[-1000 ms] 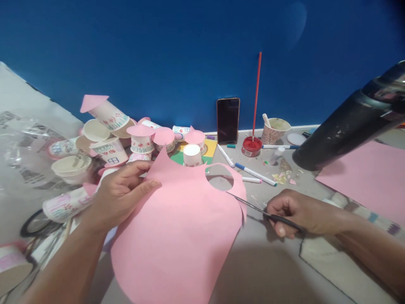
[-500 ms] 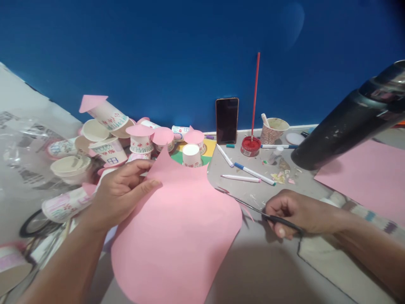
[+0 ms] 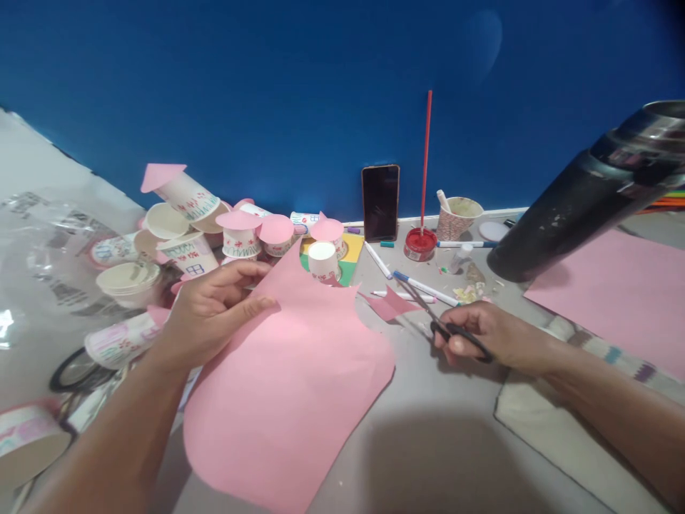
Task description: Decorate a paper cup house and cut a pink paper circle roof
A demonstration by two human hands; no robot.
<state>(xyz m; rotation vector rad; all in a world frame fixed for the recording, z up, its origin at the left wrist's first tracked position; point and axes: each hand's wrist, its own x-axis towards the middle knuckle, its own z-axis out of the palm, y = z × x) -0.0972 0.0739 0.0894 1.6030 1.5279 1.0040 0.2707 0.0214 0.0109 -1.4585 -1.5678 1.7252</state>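
Grey table [image 3: 422, 392] against a blue wall [image 3: 300, 107], left hand [image 3: 217, 314] pinching pink paper [image 3: 289, 385], right hand [image 3: 492, 335] gripping black-handled scissors [image 3: 441, 328].

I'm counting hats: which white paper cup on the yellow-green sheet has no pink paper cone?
The front white paper cup: its top is bare; the cup behind wears a pink paper cone.
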